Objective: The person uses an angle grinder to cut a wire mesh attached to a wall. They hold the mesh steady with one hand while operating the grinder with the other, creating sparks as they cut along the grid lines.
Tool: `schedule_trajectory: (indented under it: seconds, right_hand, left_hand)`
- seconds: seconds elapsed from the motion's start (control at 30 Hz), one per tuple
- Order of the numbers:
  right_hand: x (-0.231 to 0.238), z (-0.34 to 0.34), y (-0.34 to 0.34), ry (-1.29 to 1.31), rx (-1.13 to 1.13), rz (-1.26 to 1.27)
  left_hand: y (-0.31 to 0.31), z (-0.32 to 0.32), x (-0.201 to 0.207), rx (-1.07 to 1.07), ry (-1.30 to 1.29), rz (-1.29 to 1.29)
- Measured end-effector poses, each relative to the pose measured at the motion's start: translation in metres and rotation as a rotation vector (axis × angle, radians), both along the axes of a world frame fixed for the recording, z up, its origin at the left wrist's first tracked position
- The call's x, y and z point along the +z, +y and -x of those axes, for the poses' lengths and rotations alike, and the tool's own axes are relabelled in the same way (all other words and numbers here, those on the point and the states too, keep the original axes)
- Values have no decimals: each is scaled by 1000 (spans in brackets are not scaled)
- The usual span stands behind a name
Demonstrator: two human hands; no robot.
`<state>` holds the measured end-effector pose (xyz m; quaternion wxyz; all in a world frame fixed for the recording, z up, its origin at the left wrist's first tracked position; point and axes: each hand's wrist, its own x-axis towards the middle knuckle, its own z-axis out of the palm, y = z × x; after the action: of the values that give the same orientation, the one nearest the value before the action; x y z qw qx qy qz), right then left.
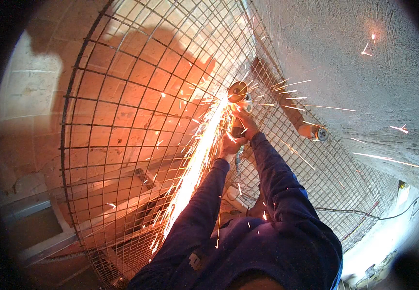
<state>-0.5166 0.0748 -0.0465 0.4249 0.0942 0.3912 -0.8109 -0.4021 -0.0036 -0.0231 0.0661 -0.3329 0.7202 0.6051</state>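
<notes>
Both my arms, in dark blue sleeves, reach up to an angle grinder near the middle of the view. Around its rear body my left hand is closed. Further forward, close behind the disc, my right hand wraps the grinder's front part. The round cutting disc is against or very near a large sheet of welded wire mesh. A bright stream of sparks pours from the disc down to the left, past my left forearm, and stray sparks fly to the right. The exact contact point is lost in glare.
A rough grey plastered wall rises on the right. Beside the mesh lies a short cylindrical object with a round grey end. A dark cable runs across at lower right. Frame-like bars lie beyond the mesh at lower left.
</notes>
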Motion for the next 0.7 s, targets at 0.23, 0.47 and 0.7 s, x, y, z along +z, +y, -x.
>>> schedule_trajectory:
  seconds: [0.23,0.47,0.7]
  right_hand:
    - [-2,-2,-6,295,0,-47]
    - [26,-23,15,-98,-67,-14]
    - [26,-57,57,-153,-50,-76]
  left_hand:
    - [-1,3,35,-36,-213,116]
    - [13,-8,38,-101,-184,318]
    - [46,-40,58,-172,-311,223]
